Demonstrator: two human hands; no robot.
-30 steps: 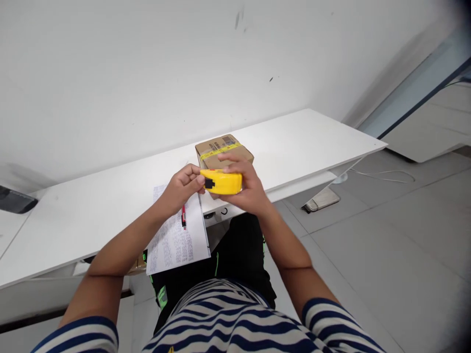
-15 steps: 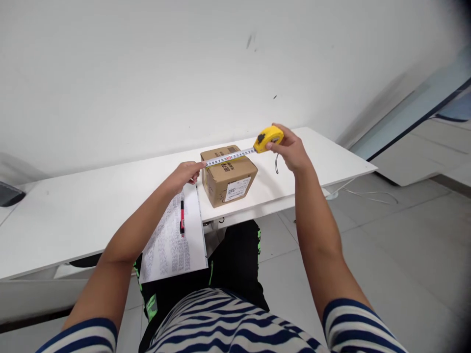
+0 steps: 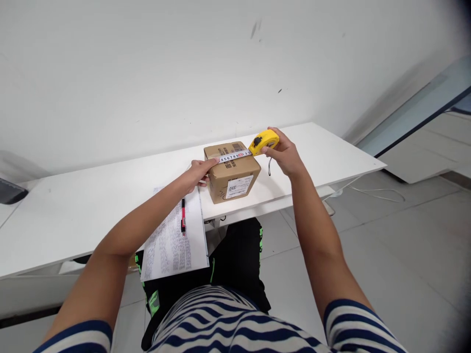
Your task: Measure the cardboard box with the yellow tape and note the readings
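A small brown cardboard box (image 3: 235,179) with a white label stands on the white table (image 3: 91,196) near its front edge. My right hand (image 3: 285,156) is closed round a yellow tape measure (image 3: 263,141) at the box's right top edge. Its white blade (image 3: 235,157) lies stretched across the top of the box. My left hand (image 3: 200,171) pinches the blade's end at the box's left top edge.
A printed sheet of paper (image 3: 172,240) overhangs the table's front edge left of the box, with a red pen (image 3: 183,214) on it. A dark object (image 3: 11,191) lies at the far left. A white cable (image 3: 371,193) runs over the grey floor on the right.
The tape measure was held in both hands before the box; my right hand then pulled it out to the right. Now the blade is shorter and rests on the box top.
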